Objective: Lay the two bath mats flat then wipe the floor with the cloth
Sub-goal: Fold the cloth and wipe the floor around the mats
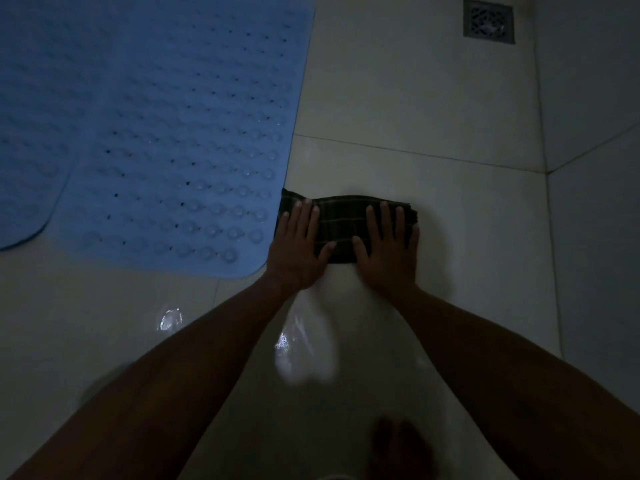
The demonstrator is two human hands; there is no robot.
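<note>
Two blue bath mats lie flat on the pale tiled floor. The larger mat (pixel 180 140), studded with suction cups and holes, fills the upper left. A second blue mat (pixel 24 188) lies at the far left edge, and the two mats overlap. A dark checked cloth (pixel 343 220), folded into a strip, lies on the floor just right of the larger mat's lower right edge. My left hand (pixel 299 247) presses flat on the cloth's left end, fingers spread. My right hand (pixel 388 247) presses flat on its right end.
A square metal floor drain (pixel 489 21) sits at the top right. A wall or raised tiled surface (pixel 595 168) runs down the right side. Wet shiny patches (pixel 169 318) glint on the floor near me. My bare foot (pixel 398 445) shows at the bottom.
</note>
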